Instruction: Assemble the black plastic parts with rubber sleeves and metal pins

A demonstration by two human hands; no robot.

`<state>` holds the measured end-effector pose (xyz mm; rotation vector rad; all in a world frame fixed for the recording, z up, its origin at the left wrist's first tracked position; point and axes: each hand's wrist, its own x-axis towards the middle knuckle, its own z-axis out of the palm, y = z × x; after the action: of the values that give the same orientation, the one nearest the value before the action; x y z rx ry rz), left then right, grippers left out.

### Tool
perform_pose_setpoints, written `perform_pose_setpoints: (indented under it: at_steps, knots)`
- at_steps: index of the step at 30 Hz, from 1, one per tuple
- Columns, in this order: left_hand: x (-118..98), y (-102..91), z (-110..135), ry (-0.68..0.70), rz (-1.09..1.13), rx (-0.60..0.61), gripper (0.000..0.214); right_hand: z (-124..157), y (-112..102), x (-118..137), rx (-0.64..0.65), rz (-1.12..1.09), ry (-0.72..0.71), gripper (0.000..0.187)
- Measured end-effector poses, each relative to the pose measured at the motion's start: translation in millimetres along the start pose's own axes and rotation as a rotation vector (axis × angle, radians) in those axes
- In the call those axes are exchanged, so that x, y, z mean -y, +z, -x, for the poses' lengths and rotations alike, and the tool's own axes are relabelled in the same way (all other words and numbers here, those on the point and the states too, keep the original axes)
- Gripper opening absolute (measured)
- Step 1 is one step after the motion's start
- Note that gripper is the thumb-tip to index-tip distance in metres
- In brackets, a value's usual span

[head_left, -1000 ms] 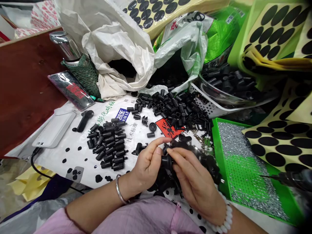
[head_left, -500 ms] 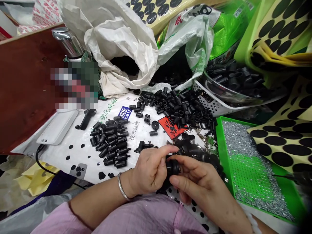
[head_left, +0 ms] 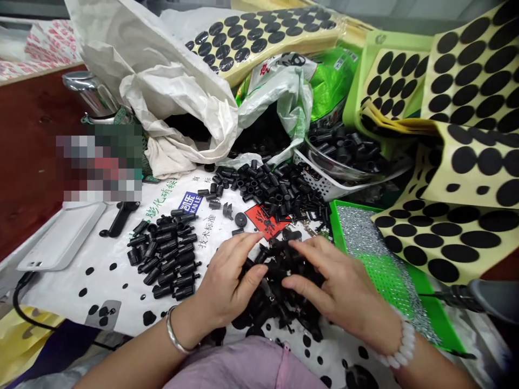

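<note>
My left hand is over the near pile, its thumb and fingers apart and nothing seen in its grasp. Opposite it, my right hand curves with fingers parted, also holding nothing visible. Between the two lies a heap of black plastic parts, some with small metal bits; my fingertips are at its edges, and whether they touch it I cannot tell. Left of my left hand, black cylindrical pieces with thin tips lie in a cluster. Beyond my hands is a pile of short black tubes.
A green tray of small silvery pins stands right, beside a screwdriver-like tool. Behind are a clear bowl of black tubes, an open white sack and sheets of black round stickers. A white power bank lies left.
Half a second ago both hands held a black part close together. Now they are apart and open over the heap, and the view has shifted right.
</note>
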<state>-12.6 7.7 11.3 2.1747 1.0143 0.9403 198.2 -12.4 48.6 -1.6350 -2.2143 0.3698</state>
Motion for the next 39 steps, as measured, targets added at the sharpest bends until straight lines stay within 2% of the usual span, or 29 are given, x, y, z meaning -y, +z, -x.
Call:
perform_pose_setpoints:
  at_steps: [2,4,8,12,15,22,26,34,39]
  knots:
    - [3,3.0,0,0.006,-0.024,0.004,0.038,-11,-3,-10,-0.048,0.154,0.055,0.046]
    - [7,7.6,0,-0.001,-0.031,0.021,0.036,-26,-3,-20,-0.041,0.294,0.139,0.036]
    - [11,9.8,-1,-0.051,0.009,0.019,0.034,-56,5,-33,0.087,0.391,0.133,0.024]
    - [9,-4.7,-3,-0.108,0.056,-0.028,0.03,-75,17,-43,0.235,0.476,0.134,0.02]
    - [5,-21.4,-7,-0.12,0.017,-0.032,0.027,-82,23,-51,0.321,0.517,0.15,0.025]
    - [14,-48.3,-13,-0.176,-0.166,-0.07,0.024,-77,18,-52,0.356,0.539,0.153,0.026]
    - [25,-53.0,-13,-0.217,-0.26,-0.051,0.027,-66,7,-51,0.33,0.534,0.164,0.023]
    - [34,-62.9,-19,-0.33,-0.369,-0.046,0.032,-52,-8,-76,0.285,0.558,0.26,0.026]
    - [34,-60.9,-22,-0.346,-0.377,-0.014,0.033,-55,-8,-71,0.327,0.522,0.239,0.025]
